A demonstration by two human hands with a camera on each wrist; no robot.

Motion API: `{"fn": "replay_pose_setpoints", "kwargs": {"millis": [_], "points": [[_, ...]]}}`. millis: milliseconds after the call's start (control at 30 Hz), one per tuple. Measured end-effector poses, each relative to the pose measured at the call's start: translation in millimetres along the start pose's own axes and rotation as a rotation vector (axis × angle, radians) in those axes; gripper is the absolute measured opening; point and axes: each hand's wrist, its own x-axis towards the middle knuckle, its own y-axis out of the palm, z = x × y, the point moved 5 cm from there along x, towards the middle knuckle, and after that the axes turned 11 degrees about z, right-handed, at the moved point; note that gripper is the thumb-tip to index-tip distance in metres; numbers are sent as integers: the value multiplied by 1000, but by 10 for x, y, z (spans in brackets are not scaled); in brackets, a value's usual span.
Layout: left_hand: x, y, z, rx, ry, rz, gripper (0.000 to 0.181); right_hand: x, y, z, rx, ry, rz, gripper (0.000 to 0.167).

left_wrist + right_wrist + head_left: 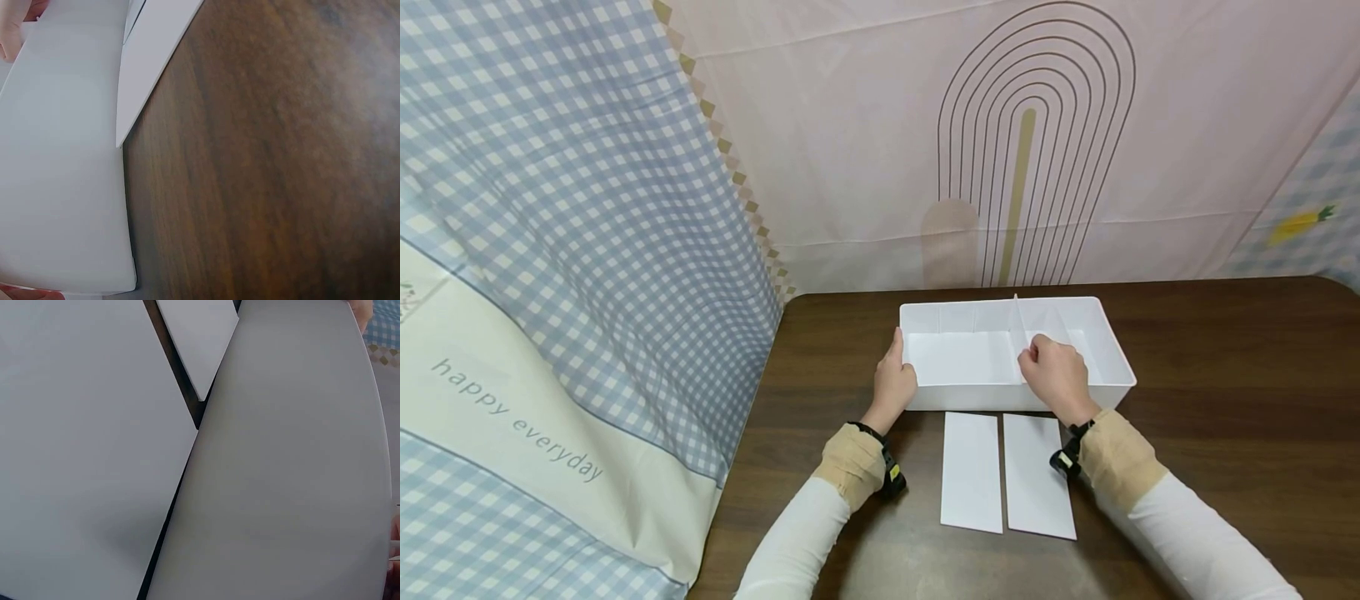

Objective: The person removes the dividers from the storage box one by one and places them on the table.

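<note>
A long white open box [962, 398] stands on the table, its front wall filling much of both wrist views. My left hand [893, 385] grips its left end, the thumb at the rim and a finger along the outer side. Inside the box, right of the middle, a thin white divider [1017, 318] stands crosswise, its far top corner poking above the back rim. My right hand [1057, 373] pinches this divider near the front wall with curled fingers. The right fingertips [395, 528] show only at the edge of the right wrist view.
Two flat white panels, a left one [972, 472] and a right one [1039, 477], lie side by side just in front of the box. The dark wooden table [1225, 417] extends to both sides. A patterned cloth [850, 167] hangs behind, and a checked one [587, 208] on the left.
</note>
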Motion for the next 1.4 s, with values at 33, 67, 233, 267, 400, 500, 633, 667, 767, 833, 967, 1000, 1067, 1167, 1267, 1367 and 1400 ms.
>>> {"fn": "replay_pose_setpoints", "kwargs": {"millis": [33,67,233,267,400,500,633,667,767,833,967,1000,1067,1167,1267,1367,1400], "points": [[0,-1,-2,0,-1,-1,61,0,-4,2,1,-2,-4,25],[-1,-1,-4,-1,-2,-1,61,0,-9,4,1,-5,-8,25],[-11,-6,-15,-2,-4,-2,61,6,-21,8,-5,-15,-24,25],[-12,-7,-15,0,-4,-1,61,6,-23,8,-5,-17,-26,25],[-11,-5,-10,5,-3,2,61,5,-33,7,-6,-23,-37,26],[-10,-2,-8,7,-2,3,61,3,-40,9,-4,-27,-43,26],[-16,-4,-15,7,-2,1,61,1,-51,15,-2,-32,-50,26],[-17,-6,-16,8,-2,0,61,1,-52,15,-1,-33,-51,26],[-22,-9,-20,11,-3,-2,61,1,-57,15,1,-34,-55,26],[-24,-10,-22,11,-2,-3,61,1,-60,15,3,-36,-55,25],[-23,-9,-24,7,-3,-4,61,2,-68,20,9,-38,-55,25],[-22,-8,-26,4,-5,-3,61,2,-71,20,10,-38,-55,25],[-20,-8,-25,4,-5,-4,61,4,-75,23,9,-38,-56,25],[-20,-9,-27,6,-2,-6,61,5,-83,26,6,-38,-60,25],[-21,-13,-33,9,4,-10,61,9,-92,27,2,-37,-67,25],[-21,-14,-37,12,7,-13,61,11,-99,27,0,-38,-70,25],[-21,-13,-37,12,8,-13,61,11,-100,28,0,-38,-70,25]]}}
